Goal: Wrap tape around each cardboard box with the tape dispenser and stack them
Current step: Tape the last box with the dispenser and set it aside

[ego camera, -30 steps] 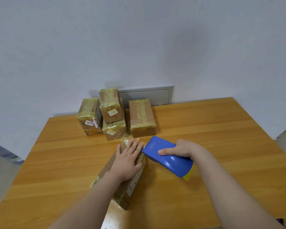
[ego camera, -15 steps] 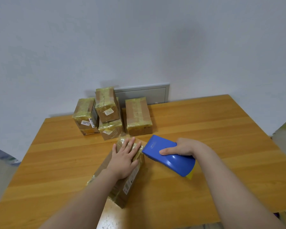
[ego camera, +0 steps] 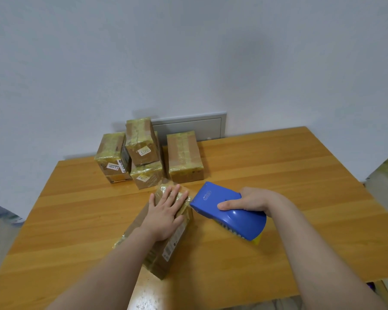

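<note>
The left hand's (ego camera: 164, 217) fingers (ego camera: 174, 195) lie straight and slightly spread, pressing flat on the box (ego camera: 174, 245) beneath. Just right of their tips, the dispenser (ego camera: 233, 218) touches that box, and the right hand (ego camera: 250, 200) is curled round it. Beyond the fingertips, taped boxes (ego camera: 147, 153) are stacked on the counter (ego camera: 300, 186).

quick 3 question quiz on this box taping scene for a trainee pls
1. What does the right hand grip? A) tape dispenser B) scissors C) marker
2. True or false: the left hand lies flat on the nearest cardboard box.
3. Fill in: the taped boxes stand at the table's ___ edge, by the wall.
Key: 1 A; 2 true; 3 far.
</note>
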